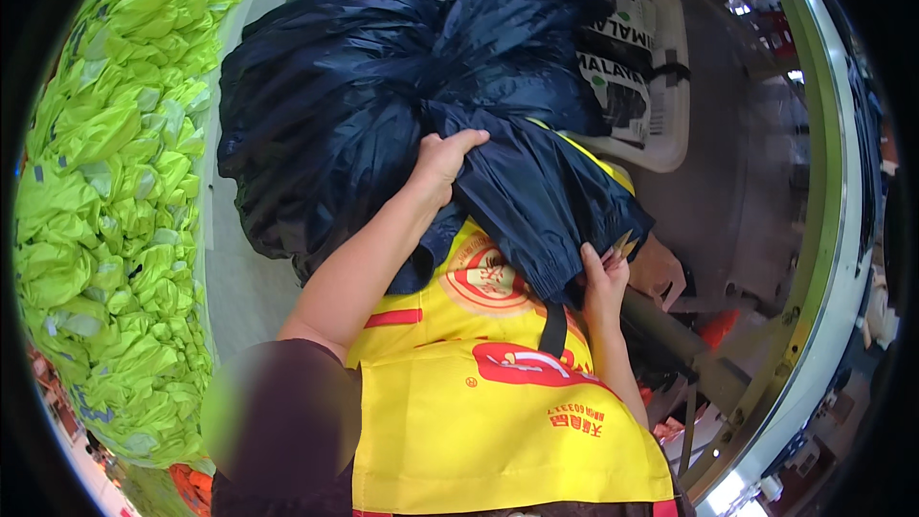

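Observation:
A dark navy garment (522, 187) of thin shiny fabric is stretched across my lap, with a gathered, elastic-looking edge near its lower right end. My left hand (444, 161) pinches its upper part, thumb pointing right. At the lower right end, my right hand (605, 280) is closed on the edge of the fabric. A small pointed metal tool (623, 244), perhaps thread snips, sticks up by the right fingertips; its grip is hidden. Beyond my hands, a large heap of the same dark fabric (325, 86) lies bunched on the grey table.
Many neon yellow-green garments (124, 220) are piled along the left. A white plastic basket (678, 124) with printed packs stands at the far right. I wear a yellow apron (431, 431) with red print. A curved metal frame edge (814, 258) runs down the right.

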